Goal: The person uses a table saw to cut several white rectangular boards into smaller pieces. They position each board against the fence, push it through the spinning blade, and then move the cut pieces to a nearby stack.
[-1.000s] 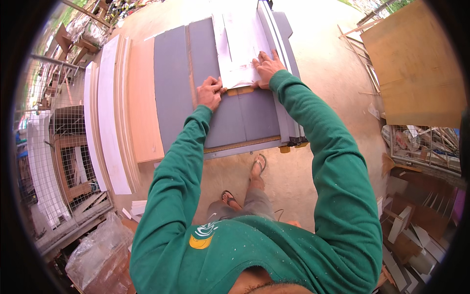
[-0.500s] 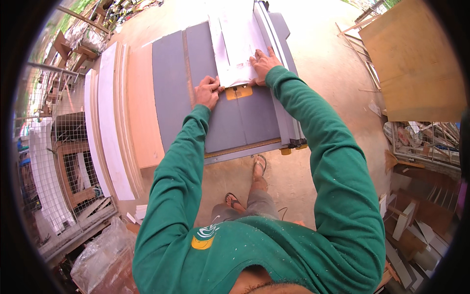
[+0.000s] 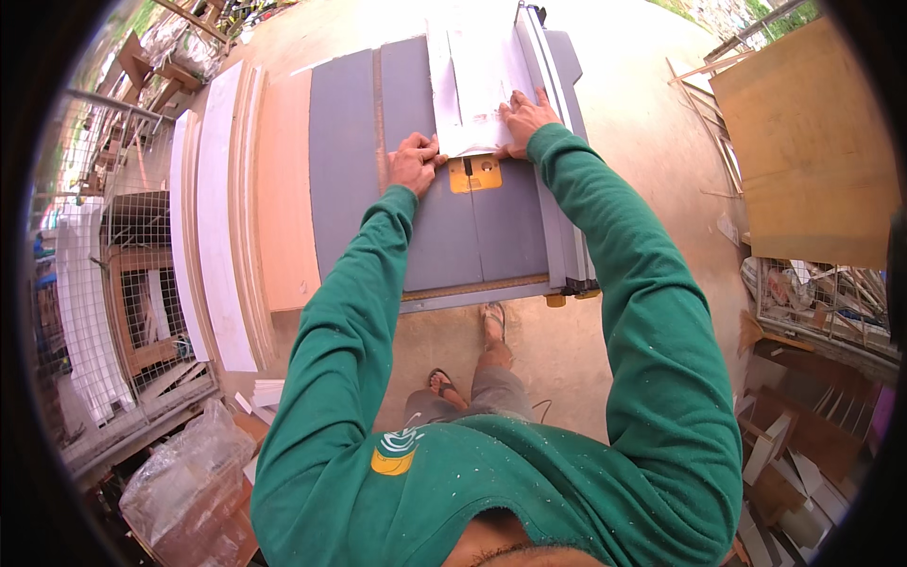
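A white board point(image 3: 487, 80) lies lengthwise on the grey table of a table saw point(image 3: 430, 248), with a dark lengthwise line splitting its far part. My left hand point(image 3: 414, 163) has its fingers bent against the board's near left corner. On the board's right side, my right hand point(image 3: 527, 123) presses with its fingers on top and its thumb at the near edge. Just nearer than that edge shows the yellow insert plate point(image 3: 475, 174) with its dark slot. The board's right side runs along the long grey fence point(image 3: 557, 180). The blade itself cannot be made out.
Left of the saw stand long white boards point(image 3: 222, 217) and an orange-tan panel point(image 3: 286, 189). A wire mesh fence point(image 3: 156, 312) and clear plastic sheeting point(image 3: 184, 472) lie farther left. At right are a large tan sheet point(image 3: 808, 142) and wood offcuts point(image 3: 779, 444).
The board has slid slightly away from me with both hands on it, uncovering more of the yellow insert plate. The whole view has shifted a little.
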Demonstrator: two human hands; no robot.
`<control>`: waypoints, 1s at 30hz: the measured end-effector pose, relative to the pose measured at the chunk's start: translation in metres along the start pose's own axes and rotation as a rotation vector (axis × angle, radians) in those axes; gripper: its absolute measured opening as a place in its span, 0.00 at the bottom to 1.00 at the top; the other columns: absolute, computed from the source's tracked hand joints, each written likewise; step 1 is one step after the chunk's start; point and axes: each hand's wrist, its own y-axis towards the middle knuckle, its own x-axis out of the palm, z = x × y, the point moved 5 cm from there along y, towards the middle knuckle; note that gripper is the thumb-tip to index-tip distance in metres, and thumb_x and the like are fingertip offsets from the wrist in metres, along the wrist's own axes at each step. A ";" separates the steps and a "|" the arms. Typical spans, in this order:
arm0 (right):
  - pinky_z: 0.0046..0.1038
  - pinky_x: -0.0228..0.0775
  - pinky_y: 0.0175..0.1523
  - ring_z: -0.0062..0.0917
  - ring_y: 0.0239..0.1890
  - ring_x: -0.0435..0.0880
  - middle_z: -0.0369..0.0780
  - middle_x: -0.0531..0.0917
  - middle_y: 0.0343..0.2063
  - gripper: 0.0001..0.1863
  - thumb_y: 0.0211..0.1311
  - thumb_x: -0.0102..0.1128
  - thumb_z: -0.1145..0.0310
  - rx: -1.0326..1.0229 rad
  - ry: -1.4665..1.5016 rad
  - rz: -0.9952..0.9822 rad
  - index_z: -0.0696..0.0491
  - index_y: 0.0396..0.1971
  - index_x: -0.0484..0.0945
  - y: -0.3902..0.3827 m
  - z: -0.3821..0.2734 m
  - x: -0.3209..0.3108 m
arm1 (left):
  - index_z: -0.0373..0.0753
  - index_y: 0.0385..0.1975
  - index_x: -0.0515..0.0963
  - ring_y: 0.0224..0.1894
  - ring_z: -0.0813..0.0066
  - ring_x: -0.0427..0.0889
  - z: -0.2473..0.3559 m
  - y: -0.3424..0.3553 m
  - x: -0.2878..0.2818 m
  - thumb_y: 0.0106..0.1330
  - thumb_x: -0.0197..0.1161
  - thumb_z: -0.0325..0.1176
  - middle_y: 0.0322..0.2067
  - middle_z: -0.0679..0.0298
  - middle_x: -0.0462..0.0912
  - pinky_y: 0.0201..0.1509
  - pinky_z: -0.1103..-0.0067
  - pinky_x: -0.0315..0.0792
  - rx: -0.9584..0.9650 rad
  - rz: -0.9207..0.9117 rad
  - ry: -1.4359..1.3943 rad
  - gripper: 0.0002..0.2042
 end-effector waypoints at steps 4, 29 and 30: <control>0.46 0.36 0.81 0.32 0.77 0.54 0.48 0.66 0.71 0.56 0.50 0.67 0.30 -0.001 0.005 0.025 0.54 0.71 0.63 0.004 0.000 -0.002 | 0.38 0.40 0.88 0.51 0.67 0.74 -0.011 0.006 0.004 0.66 0.67 0.32 0.39 0.68 0.79 0.58 0.73 0.62 -0.039 -0.010 -0.070 0.08; 0.47 0.39 0.80 0.33 0.77 0.57 0.48 0.68 0.70 0.57 0.46 0.71 0.30 0.006 0.018 0.054 0.53 0.70 0.66 0.029 0.012 -0.007 | 0.44 0.49 0.85 0.40 0.69 0.83 -0.007 0.030 -0.003 0.67 0.68 0.43 0.39 0.69 0.82 0.49 0.70 0.76 -0.033 -0.011 0.085 0.15; 0.47 0.39 0.80 0.33 0.76 0.57 0.49 0.68 0.69 0.57 0.46 0.71 0.30 0.004 0.025 0.054 0.53 0.70 0.66 0.029 0.011 -0.008 | 0.44 0.49 0.85 0.40 0.69 0.83 -0.008 0.031 -0.003 0.66 0.68 0.43 0.40 0.69 0.82 0.49 0.70 0.76 -0.014 -0.003 0.108 0.15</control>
